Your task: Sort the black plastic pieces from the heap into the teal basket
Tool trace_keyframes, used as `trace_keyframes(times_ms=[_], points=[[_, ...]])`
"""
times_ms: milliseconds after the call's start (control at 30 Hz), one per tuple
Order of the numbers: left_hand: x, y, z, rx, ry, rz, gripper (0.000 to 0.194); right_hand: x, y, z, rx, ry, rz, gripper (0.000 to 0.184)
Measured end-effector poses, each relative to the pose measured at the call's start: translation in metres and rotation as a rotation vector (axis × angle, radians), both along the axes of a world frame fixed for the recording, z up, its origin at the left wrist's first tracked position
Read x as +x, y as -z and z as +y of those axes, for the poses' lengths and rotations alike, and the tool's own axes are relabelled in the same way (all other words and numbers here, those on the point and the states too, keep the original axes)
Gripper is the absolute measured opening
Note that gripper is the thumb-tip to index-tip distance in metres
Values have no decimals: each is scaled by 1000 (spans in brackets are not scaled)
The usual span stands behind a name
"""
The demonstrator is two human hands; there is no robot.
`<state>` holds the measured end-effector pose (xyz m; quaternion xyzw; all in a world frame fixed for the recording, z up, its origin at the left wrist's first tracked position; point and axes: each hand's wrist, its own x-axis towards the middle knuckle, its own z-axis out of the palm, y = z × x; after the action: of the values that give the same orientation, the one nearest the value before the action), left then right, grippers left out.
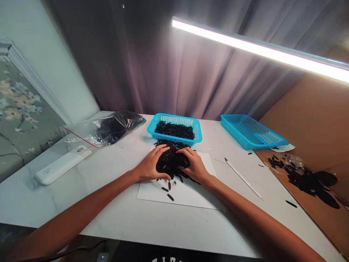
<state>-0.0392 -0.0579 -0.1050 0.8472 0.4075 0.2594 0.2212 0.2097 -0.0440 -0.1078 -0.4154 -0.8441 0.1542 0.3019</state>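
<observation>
Across a white, grey-veined tabletop [191, 227], backed by a gathered greyish-purple curtain [163, 69] and lit by a bright tube lamp [259, 49] at upper right, lay a white sheet [152, 193] bearing a heap of small black pieces [171, 163]. A floral panel [19, 105] bounded the scene at left; a brown board [308, 116] rose at right. Just behind the heap stood a blue basket [177, 141], partly filled with similar black pieces; whether heap and basket touched could not be told. A second blue basket [234, 133] stood apart at far right, near its end a patterned paper [285, 147]. Left of centre rested a clear bag [117, 127] with dark contents, and nearer, a white oblong device [64, 165]. A slender white stick [244, 178] lay right of the sheet, and dark scraps [311, 183] littered the brown surface beyond the table edge. The left hand [151, 163] and right hand [195, 165], fingers curved and parted, cupped opposite sides of the heap, partly hiding it.
</observation>
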Motion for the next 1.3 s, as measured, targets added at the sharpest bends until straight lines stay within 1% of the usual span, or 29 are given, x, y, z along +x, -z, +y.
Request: trace_keyframes(times_ms=[100,167,267,367,400,433,533,600,667,700,733,833,900,967,1067,1167,1233,1300], points=[[-1,-4,-4,-28,-14,-3,92,3,-7,3,-30,-18,18,40],[-1,-5,-5,-55,-17,-6,85,3,-15,7,-48,-55,2,34],[-1,-3,-5,-101,-24,-28,84,0,-31,14,-70,-152,-35,27],[-2,2,-3,-135,-55,-84,83,-6,-49,19,-76,-236,-77,27],[-2,4,-3,-153,-74,-133,82,-8,-55,19,-79,-264,-113,30],[-2,6,-2,-179,-101,-207,79,-10,-59,20,-87,-293,-165,38],[-2,11,0,-283,-205,-536,71,-17,-65,18,-100,-361,-313,78],[-2,13,1,-317,-259,-708,67,-25,-60,14,-59,-387,-363,100],[-3,15,3,-317,-286,-783,63,-36,-49,10,-5,-422,-388,105],[-3,15,4,-315,-293,-796,61,-41,-42,8,20,-437,-395,102],[-4,16,4,-318,-295,-798,59,-47,-36,7,44,-439,-409,95],[-6,15,3,-345,-276,-782,58,-60,-24,10,118,-397,-455,64],[-6,13,1,-363,-263,-762,60,-62,-24,15,127,-408,-449,43],[-5,8,-3,-379,-272,-729,61,-59,-29,22,74,-421,-375,30],[-3,0,-8,-393,-298,-652,57,-51,-40,29,-103,-389,-133,21],[-1,-5,-11,-400,-281,-596,53,-45,-48,32,-246,-319,95,19],[-1,-5,-12,-406,-254,-570,53,-43,-51,33,-292,-277,170,20],[-2,-3,-12,-391,-246,-539,54,-42,-54,34,-309,-244,202,22]])
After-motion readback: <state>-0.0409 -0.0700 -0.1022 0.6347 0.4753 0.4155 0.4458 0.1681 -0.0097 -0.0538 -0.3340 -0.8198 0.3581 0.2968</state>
